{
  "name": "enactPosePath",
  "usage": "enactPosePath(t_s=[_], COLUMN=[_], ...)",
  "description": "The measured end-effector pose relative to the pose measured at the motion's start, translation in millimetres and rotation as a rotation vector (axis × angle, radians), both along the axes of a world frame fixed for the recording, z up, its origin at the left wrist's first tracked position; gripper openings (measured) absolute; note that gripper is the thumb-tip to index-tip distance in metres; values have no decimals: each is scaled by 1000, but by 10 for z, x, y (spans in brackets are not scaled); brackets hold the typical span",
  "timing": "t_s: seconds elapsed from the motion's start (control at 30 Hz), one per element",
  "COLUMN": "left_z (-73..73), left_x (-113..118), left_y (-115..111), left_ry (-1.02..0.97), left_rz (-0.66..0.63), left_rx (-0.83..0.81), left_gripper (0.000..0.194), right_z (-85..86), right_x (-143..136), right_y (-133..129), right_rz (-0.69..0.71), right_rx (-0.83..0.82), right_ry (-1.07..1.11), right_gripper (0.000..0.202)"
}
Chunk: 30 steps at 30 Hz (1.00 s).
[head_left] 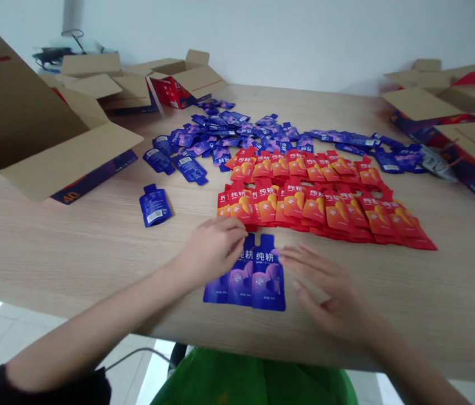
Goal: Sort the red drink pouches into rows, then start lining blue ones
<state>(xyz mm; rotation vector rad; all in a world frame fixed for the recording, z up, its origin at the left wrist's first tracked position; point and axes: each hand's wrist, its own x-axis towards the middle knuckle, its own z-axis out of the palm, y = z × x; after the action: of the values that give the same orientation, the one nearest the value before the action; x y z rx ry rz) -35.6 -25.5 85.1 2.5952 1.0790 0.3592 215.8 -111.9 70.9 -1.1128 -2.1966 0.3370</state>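
Observation:
Three purple-blue pouches [267, 281] lie overlapping side by side near the table's front edge, printed fronts up. Over the upper left of this row is my left hand [214, 247], its fingers curled together; whatever they may pinch is hidden. My right hand [330, 287] is just right of the row, fingers apart and holding nothing, fingertips near the rightmost pouch. Behind both hands, red-orange pouches [294, 202] lie in two overlapping rows. A single blue pouch [155, 207] rests apart at the left, barcode side up.
A loose pile of blue pouches [237, 132] spreads across the back. Open cardboard boxes stand at the left [72, 157], back left [178, 84] and right [443, 101]. Green fabric [254, 379] shows below the table's front edge.

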Motion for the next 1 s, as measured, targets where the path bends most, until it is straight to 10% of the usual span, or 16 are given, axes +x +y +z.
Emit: enactPosePath(t_s=[0.17, 0.4, 0.67, 1.0], left_z=[105, -332, -761, -865], left_x=[-1, -403, -376, -307], left_y=[1179, 2691, 3099, 3544], left_ry=[26, 279, 371, 318], left_rz=[137, 96, 244, 303], left_rx=[242, 57, 64, 127], left_gripper=[39, 53, 56, 55], right_z=[254, 208, -90, -445], right_x=[388, 567, 628, 343], right_y=[1133, 2854, 4099, 4738], right_rz=[-78, -131, -123, -58], right_rx=[-39, -58, -309, -315], right_ry=[-32, -325, -366, -601], right_gripper=[31, 48, 43, 62])
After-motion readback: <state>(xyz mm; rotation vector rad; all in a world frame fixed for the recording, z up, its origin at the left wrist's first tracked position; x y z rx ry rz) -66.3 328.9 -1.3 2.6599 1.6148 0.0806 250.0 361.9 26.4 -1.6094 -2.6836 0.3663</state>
